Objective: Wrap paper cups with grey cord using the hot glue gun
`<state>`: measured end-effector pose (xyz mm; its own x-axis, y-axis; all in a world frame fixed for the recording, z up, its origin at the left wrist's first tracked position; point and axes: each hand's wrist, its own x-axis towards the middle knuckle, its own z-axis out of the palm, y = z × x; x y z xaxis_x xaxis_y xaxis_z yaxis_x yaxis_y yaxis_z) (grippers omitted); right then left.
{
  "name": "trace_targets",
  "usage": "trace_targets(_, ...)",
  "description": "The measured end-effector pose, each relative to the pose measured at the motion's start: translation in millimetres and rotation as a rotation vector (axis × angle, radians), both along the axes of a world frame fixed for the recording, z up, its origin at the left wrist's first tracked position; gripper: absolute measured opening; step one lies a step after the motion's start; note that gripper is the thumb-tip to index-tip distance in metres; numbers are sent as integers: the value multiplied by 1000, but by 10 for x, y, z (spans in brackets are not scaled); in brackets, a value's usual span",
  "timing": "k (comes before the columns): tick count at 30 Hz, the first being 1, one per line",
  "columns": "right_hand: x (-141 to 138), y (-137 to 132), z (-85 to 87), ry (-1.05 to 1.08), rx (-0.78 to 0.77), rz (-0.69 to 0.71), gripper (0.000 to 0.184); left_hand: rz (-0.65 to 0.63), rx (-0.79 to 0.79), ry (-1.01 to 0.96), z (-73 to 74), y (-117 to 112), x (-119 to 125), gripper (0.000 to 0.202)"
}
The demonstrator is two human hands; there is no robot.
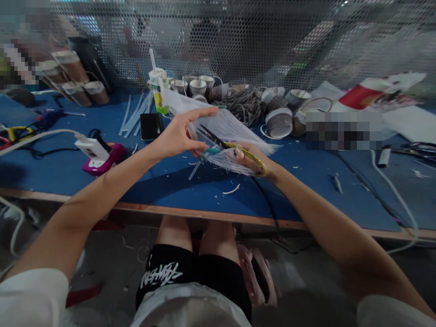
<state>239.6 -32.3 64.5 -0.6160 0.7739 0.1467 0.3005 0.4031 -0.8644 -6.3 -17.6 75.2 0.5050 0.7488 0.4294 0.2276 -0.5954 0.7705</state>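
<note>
My left hand is curved round the near left side of a clear plastic bag. Its thumb and index finger are apart, with teal tips, and its other fingers are partly hidden. Long translucent sticks seem to fill the bag, which slants over the table. Yellow-handled scissors are in my right hand, the dark blades pointing up and left towards my left palm against the plastic. Part of the bag also lies below the scissors, by the right fingers, most of which are hidden.
Loose translucent sticks, a black box and a drink carton stand left. Behind are small cups and a tangle of grey cord. A purple power socket and cables cross the blue table.
</note>
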Motion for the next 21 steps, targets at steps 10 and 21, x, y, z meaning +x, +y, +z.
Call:
trace_targets(10, -1, 24, -27, 11, -31, -45, 58, -31, -42, 0, -3, -2, 16, 84)
trace_targets(21, -3, 28, -67, 8, -4, 5, 59, -34, -39, -18, -55, -34, 59, 83)
